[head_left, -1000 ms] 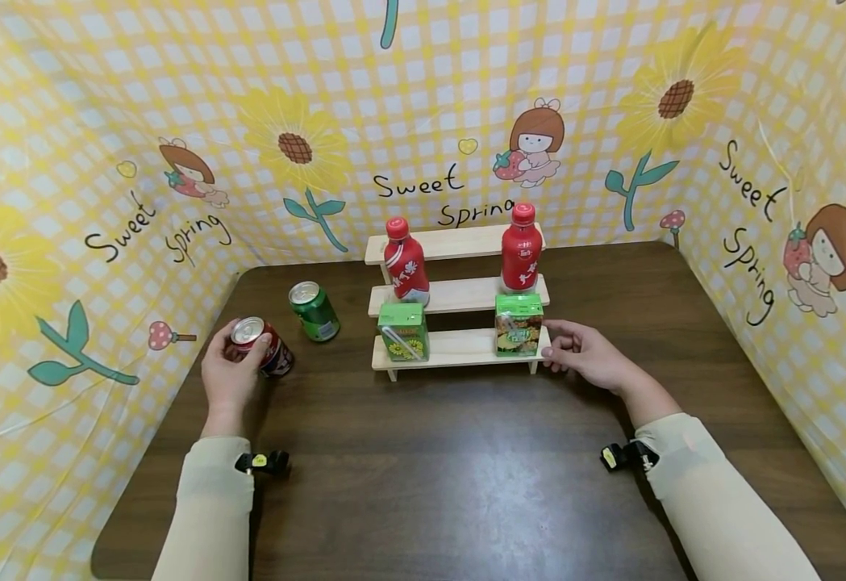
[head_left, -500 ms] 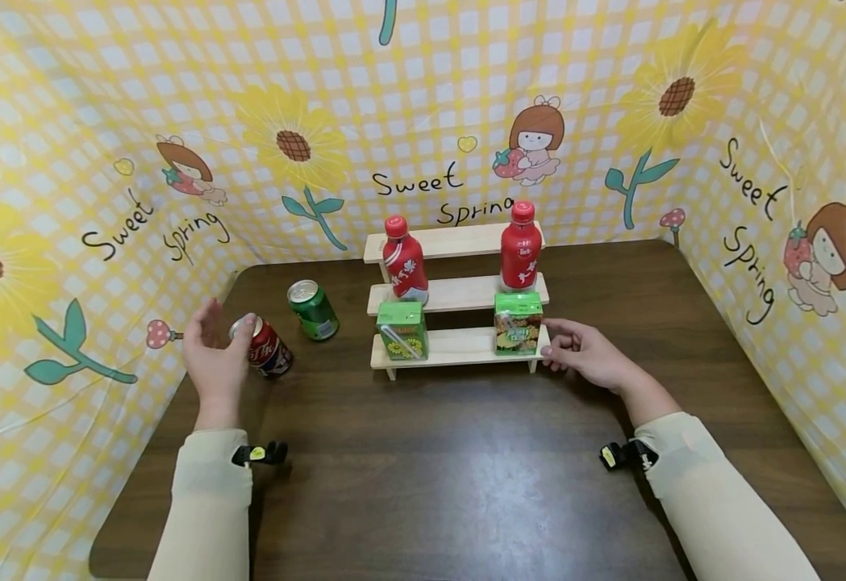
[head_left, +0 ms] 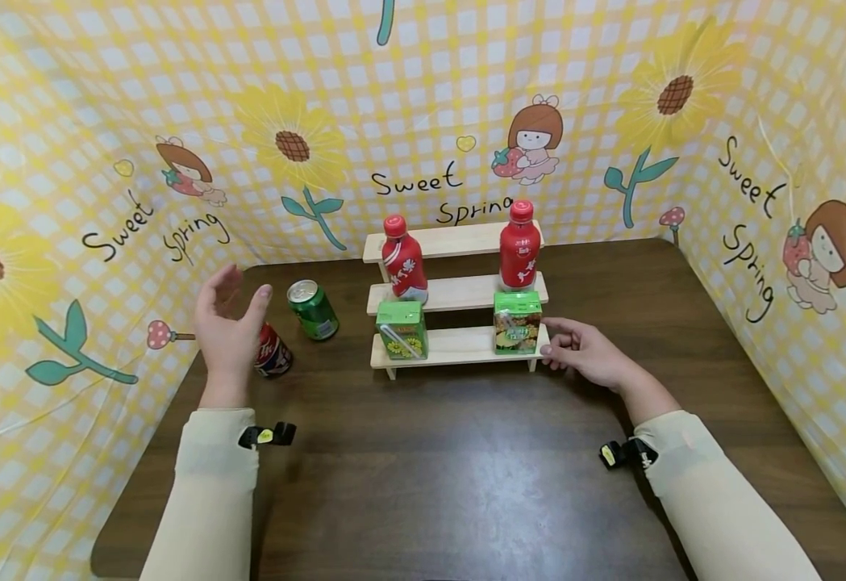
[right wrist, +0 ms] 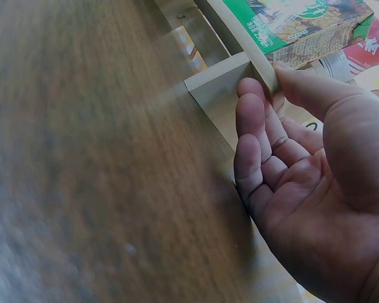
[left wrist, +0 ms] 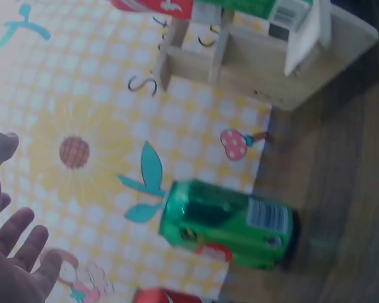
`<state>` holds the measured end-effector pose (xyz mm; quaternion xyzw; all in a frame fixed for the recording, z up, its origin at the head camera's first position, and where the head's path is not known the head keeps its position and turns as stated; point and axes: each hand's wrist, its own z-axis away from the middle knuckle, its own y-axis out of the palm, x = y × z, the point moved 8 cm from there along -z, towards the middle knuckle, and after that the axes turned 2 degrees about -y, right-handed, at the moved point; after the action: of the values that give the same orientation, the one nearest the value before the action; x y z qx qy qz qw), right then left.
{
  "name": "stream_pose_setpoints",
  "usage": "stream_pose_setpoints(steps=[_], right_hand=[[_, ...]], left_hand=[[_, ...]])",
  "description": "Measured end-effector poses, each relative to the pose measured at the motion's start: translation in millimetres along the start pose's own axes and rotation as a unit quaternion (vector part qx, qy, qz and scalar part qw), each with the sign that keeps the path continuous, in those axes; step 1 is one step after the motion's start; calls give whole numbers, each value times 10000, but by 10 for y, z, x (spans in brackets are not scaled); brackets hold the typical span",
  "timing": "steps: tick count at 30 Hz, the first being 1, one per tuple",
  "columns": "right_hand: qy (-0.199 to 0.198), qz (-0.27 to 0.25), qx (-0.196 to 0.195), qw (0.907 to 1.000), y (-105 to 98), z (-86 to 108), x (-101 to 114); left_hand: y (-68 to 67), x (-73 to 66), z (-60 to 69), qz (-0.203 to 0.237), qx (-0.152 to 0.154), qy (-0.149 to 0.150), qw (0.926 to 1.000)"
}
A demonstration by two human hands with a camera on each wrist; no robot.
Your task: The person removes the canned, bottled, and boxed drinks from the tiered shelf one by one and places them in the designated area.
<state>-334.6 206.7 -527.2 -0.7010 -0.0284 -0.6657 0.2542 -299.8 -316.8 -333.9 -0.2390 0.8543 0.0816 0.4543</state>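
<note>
Reading the dark brown wood-grain table (head_left: 423,468) as a dial with twelve at its far edge, two cream sleeves (head_left: 201,492) reach in from seven and five o'clock.

Toward two o'clock, the right hand (head_left: 588,355) pinches the end of the lowest board of a pale, three-step wooden shelf (head_left: 462,344), thumb on top and fingers bent beneath.

At ten o'clock the left hand (head_left: 230,335) hangs above the table, thumb and fingers apart, holding nothing. Just under it stands a dark red metal drink can (head_left: 273,355), partly hidden by the palm; the left wrist view shows the hand clear of it. A green metal drink can (head_left: 314,313) stands upright at the red can's one o'clock, near but apart. Both probably have stiff, slick walls, and should be weighty if full; the upper side wall, wrapped by thumb and fingers, looks the surest hold.

The shelf stands at twelve, likely light and stiff, so a tug could jostle its load. Its lowest board bears a green carton with a straw (head_left: 402,329) at the left and a green-and-brown carton (head_left: 517,324) at the right; these would dent if squeezed. Behind them, a left red bottle (head_left: 404,262) and a right red bottle (head_left: 520,250) stand on the middle board, best taken round the body.
</note>
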Motion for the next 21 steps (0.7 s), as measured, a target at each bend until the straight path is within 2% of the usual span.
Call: stream_pose_setpoints(steps=[6,14,21], right_hand=[[-8,-44,-4,10000,8,2,19],[-10,-17,21,10000,10,6,28],[39,-9,46,10000,5,9,32]], left_hand=[[291,-157,-51,40,588,96,9982],[727,-238,-43,532,1235,-103,9909],[1088,-355,17,430,1825,-183,9821]])
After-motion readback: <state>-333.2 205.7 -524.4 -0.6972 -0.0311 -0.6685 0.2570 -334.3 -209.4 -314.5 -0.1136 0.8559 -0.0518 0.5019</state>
